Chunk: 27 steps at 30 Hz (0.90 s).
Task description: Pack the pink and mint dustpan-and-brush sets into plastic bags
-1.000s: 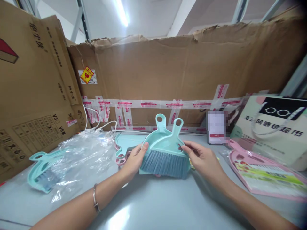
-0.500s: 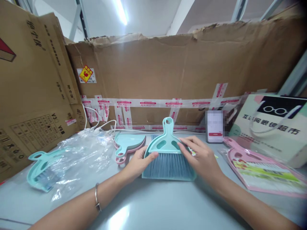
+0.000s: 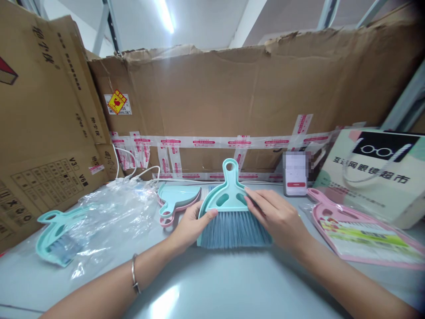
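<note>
since a second ago the teal plastic hand brush point(image 3: 229, 201) has dropped into the teal plastic dustpan point(image 3: 203, 212): the two looped handles, then splayed apart, now sit one over the other, and the pair has come down from a tilt to lie flat on the grey surface point(image 3: 215, 283).

the nested pair lies straight ahead, between the two hands. its long axis runs away from the person, with the handle loop toward the taped cardboard wall point(image 3: 252, 102) and the grey bristles point(image 3: 234, 231) toward the body.

the left hand point(image 3: 190, 225) pinches the dustpan's left corner, thumb on top where the bristles begin, the other fingers tucked out of sight below. the right hand point(image 3: 278, 217) rests on top, fingers straight and close together across the right side of the brush's back, gripping nothing. both hands touch the pair, so neither is nearer.

a stack of pink and teal dustpans point(image 3: 177, 199) sits just beside the left hand, with crumpled clear plastic bags point(image 3: 109, 217) further left. a pink dustpan with a printed card point(image 3: 361, 230) lies to the right.
</note>
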Each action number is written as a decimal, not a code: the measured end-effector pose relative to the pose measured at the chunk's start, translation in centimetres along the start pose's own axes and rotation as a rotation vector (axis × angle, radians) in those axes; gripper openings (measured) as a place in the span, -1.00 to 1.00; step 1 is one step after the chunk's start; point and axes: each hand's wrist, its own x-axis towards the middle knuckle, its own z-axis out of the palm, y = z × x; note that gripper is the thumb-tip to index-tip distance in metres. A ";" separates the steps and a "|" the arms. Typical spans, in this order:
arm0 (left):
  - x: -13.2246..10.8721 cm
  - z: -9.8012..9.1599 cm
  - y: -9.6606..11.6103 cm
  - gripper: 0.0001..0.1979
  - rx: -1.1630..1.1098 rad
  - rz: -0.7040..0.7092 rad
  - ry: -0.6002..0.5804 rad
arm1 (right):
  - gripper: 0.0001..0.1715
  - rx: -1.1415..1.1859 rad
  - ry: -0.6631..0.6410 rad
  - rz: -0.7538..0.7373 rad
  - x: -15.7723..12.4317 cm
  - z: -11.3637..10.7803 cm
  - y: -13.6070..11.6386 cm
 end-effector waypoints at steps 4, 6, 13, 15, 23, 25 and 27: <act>0.0 -0.1 -0.1 -0.58 0.015 -0.013 0.006 | -0.76 0.006 0.003 0.001 0.1 -0.1 0.0; 0.0 -0.2 -0.1 -0.58 0.005 -0.016 0.000 | -0.74 0.001 0.007 0.002 0.2 -0.2 0.0; 0.0 -0.2 -0.1 -0.60 -0.046 -0.006 0.001 | -0.73 0.047 -0.036 0.079 -0.1 0.2 0.2; -0.1 -0.1 -0.1 -0.60 -0.071 -0.003 -0.003 | -0.72 0.123 -0.053 0.151 -0.2 0.5 0.2; 0.0 -0.2 -0.7 -0.49 -0.194 -0.078 -0.024 | -0.52 0.783 -0.318 0.850 0.3 0.6 1.0; 0.1 -0.2 -0.9 -0.46 -0.224 -0.110 -0.054 | -0.49 0.924 -0.449 0.960 0.3 0.7 1.0; 0.1 -0.2 -0.9 -0.45 -0.235 -0.136 -0.085 | -0.50 0.968 -0.458 1.025 0.1 0.9 0.9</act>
